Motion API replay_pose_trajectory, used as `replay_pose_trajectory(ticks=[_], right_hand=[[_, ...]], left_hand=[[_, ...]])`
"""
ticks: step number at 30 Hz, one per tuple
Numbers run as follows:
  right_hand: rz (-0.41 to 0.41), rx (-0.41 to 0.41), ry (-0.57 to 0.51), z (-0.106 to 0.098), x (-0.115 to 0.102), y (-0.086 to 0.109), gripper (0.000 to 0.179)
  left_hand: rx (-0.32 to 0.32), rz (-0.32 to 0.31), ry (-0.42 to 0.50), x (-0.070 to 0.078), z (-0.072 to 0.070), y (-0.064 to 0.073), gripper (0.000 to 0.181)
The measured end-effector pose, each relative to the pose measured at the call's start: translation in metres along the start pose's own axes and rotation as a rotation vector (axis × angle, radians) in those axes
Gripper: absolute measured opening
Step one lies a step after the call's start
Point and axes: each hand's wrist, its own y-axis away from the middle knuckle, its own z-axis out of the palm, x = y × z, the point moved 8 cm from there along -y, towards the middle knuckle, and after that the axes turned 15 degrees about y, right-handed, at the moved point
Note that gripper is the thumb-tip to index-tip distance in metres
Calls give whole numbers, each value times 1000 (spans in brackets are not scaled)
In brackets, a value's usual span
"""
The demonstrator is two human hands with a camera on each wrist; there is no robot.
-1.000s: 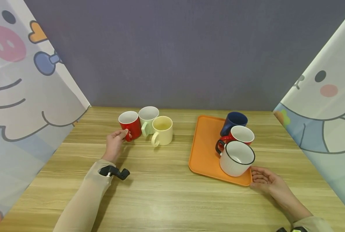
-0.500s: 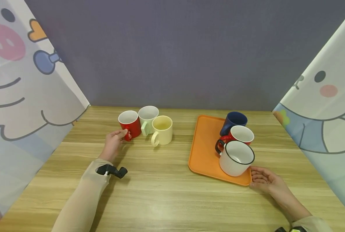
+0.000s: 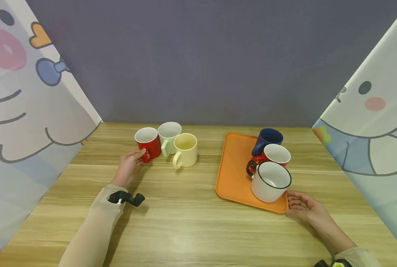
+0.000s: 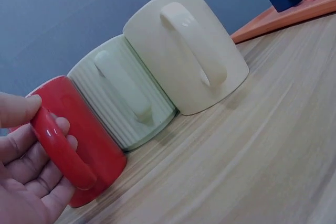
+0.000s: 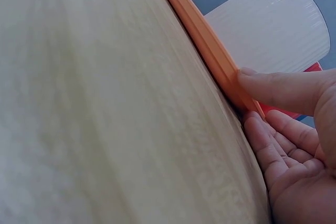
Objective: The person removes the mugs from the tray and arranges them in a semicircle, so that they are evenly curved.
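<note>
1. A person's left hand [image 3: 129, 164] pinches the handle of a red mug [image 3: 154, 147] between thumb and curled fingers. The mug appears to stand on the wooden surface [image 3: 185, 226], so the step in hand looks like a grip taken, with no lift yet.
2. Well apart, the right hand [image 3: 307, 208] holds the near right corner of an orange tray [image 3: 232, 176], thumb against the outer wall and fingers bent at the side, seemingly steadying it.
3. The next move probably calls for a firm grip, a level mug and care not to knock its neighbour.
4. The red mug is upright, glossy red outside and white inside, its rounded handle facing the person. It is leftmost of three.
5. Right beside it is a ribbed, pale green mug [image 3: 170, 141], then a smooth, pale yellow mug [image 3: 189, 154].
6. The tray is shallow with rounded corners. Along its right side, from back to front, are a dark blue mug [image 3: 268, 139], a second red mug [image 3: 274, 160] and a wide, black-rimmed white mug [image 3: 266, 189].
</note>
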Motion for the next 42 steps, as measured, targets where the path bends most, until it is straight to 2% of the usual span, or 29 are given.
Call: replay_pose_trajectory(ticks=[4,9,15,20,29,36,40,42], right_hand=[[10,4,24,0,0,-1,49],[9,6,37,1,-1,-1,51],[32,10,46,0,0,0,52],[24,10,61,-1,-1,0,52],[18,11,54,-1,-1,-1,53],[-5,21,33,-1,-2,0,50],[1,20,35,-1,-2,0,50],[11,19,37,0,-1,0,51]], left_hand=[[51,56,-50,5,-7,2,20],[119,136,-4,15,-18,7,19],[117,194,83,29,-9,16,23],[49,223,165,35,8,22,25],[-62,264,222,37,46,40,26],[-172,264,188,27,80,55,26],[-207,235,140,15,96,62,28],[-225,220,110,9,104,65,22]])
